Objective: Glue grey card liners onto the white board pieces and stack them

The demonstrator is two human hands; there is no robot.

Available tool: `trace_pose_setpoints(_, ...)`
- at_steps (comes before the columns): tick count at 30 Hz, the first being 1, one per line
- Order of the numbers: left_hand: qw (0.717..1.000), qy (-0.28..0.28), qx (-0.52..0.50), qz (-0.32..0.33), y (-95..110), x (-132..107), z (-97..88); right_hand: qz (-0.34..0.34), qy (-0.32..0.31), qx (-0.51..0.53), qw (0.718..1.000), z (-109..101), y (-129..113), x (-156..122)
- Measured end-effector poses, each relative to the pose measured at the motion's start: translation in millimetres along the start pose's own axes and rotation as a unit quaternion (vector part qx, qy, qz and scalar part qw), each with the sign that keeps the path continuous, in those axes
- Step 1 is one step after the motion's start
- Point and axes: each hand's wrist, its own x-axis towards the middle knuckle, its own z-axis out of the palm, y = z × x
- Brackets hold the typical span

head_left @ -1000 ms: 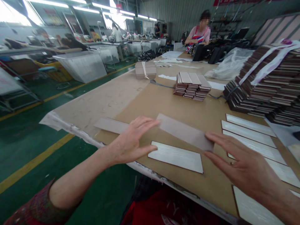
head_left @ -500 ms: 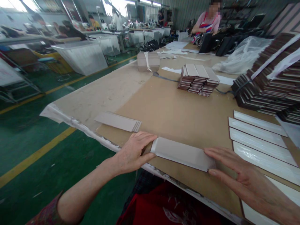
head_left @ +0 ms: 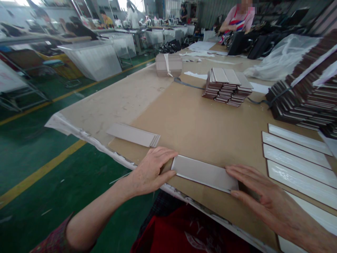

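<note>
A grey rectangular card strip (head_left: 204, 173) lies flat near the front edge of the brown cardboard-covered table (head_left: 189, 123). My left hand (head_left: 151, 169) rests at its left end, fingers stretched out and touching the short edge. My right hand (head_left: 265, 198) lies flat at its right end, fingers spread, fingertips on the strip's corner. Neither hand grips anything. A small pile of the same grey strips (head_left: 134, 135) sits to the left, beyond my left hand.
Several white strips (head_left: 297, 163) lie in a row at the right. Stacks of brown-edged pieces (head_left: 228, 87) and a larger heap (head_left: 305, 95) stand further back. A bundled grey block (head_left: 168, 64) and clear plastic (head_left: 276, 59) lie behind. A person sits at the far end.
The grey strip, held above a white strip a second ago, now lies flat on top of it. Both hands came down to its ends and the view tilted down slightly.
</note>
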Motion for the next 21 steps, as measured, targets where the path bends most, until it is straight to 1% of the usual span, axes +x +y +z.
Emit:
trace_pose_setpoints(11, 1.0, 0.001, 0.016, -0.005, 2, 2, 1.5, -0.021, 0.0, -0.009, 1.0, 8, 5, 2)
trace_pose_setpoints(16, 1.0, -0.008, 0.02, -0.006, 5, 3, 0.8, -0.025, 0.005, -0.011, 1.0, 4, -1, 2)
trace_pose_setpoints(21, 0.999, -0.012, 0.03, -0.001, 5, 3, 1.6, -0.024, -0.014, -0.012, 1.0, 2, -7, 1)
